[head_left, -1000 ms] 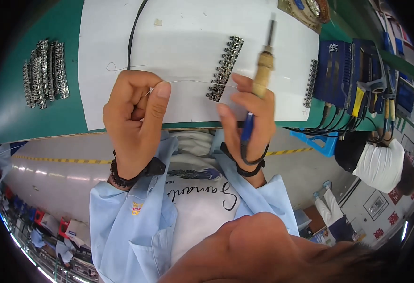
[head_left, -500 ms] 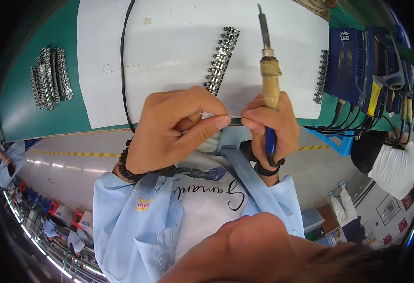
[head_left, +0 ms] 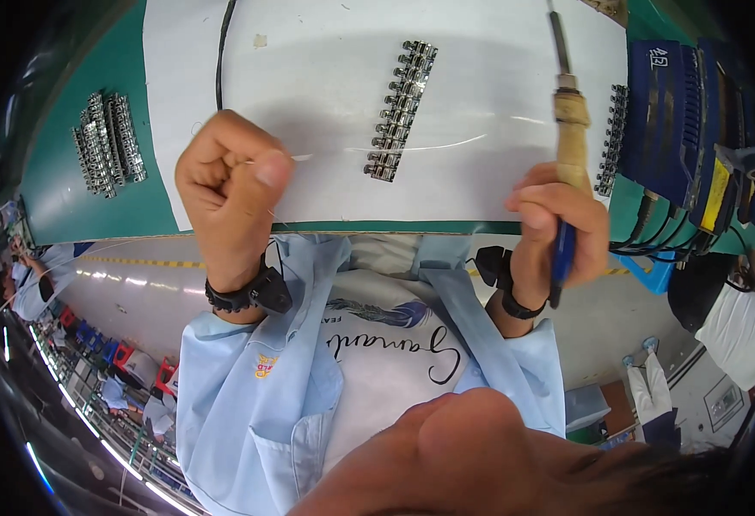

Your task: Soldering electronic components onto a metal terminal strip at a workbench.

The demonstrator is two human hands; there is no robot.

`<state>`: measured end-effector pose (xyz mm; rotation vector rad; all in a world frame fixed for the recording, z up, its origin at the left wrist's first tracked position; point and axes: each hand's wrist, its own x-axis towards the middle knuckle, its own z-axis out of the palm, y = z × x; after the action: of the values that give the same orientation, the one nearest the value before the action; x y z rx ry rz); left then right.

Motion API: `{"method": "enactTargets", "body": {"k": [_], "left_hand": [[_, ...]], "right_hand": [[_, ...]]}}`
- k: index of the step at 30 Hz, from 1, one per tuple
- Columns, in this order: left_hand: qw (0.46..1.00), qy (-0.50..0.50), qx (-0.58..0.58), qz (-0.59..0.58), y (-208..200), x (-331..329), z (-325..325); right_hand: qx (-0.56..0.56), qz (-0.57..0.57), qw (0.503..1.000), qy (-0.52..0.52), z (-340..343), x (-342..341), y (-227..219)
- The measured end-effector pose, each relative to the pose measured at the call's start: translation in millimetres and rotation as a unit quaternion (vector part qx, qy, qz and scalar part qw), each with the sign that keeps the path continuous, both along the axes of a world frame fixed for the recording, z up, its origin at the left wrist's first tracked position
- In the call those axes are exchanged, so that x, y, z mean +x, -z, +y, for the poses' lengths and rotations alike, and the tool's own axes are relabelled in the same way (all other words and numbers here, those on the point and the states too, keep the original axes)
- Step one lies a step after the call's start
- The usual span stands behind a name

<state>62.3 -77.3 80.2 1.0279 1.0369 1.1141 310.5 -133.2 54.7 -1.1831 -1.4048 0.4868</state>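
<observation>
My left hand is closed in a pinch over the white sheet, thumb pressed against the curled fingers, with a thin white wire coming out of it. The wire bows to the right above the sheet and fades from sight short of my right hand. That hand is closed around a soldering iron with a blue handle, tan wrapped sleeve and metal tip pointing away from me. Its thumb and fingertip meet, but whether they hold wire too cannot be made out. Between my hands lies a strip of small metal connectors.
More connector strips lie stacked on the green mat at left, and another strip at right. Dark blue soldering stations with cables stand at the right. A black cable crosses the white sheet.
My hands were close together at the table's near edge; they have moved apart, left hand leftward, right hand rightward with the soldering iron. More white wire now shows between them.
</observation>
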Motion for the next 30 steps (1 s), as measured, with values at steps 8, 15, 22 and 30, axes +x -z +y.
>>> {"method": "enactTargets", "body": {"k": [8,15,22,30], "left_hand": [[0.985,-0.145,0.093,-0.031,14.5,21.7,6.8],[0.966,-0.187,0.157,0.079,31.1,30.9,2.9],[0.969,-0.156,0.178,0.073,31.0,14.6,4.9],[0.969,-0.141,0.19,0.075,34.9,-0.2,5.7]], "right_hand": [[-0.008,0.032,0.998,0.058,3.5,9.3,6.8],[0.012,0.035,0.997,0.064,1.7,3.6,14.9],[0.048,-0.118,0.992,0.024,20.7,-3.2,0.9],[-0.004,-0.036,0.998,0.056,17.5,-27.8,1.9]]}}
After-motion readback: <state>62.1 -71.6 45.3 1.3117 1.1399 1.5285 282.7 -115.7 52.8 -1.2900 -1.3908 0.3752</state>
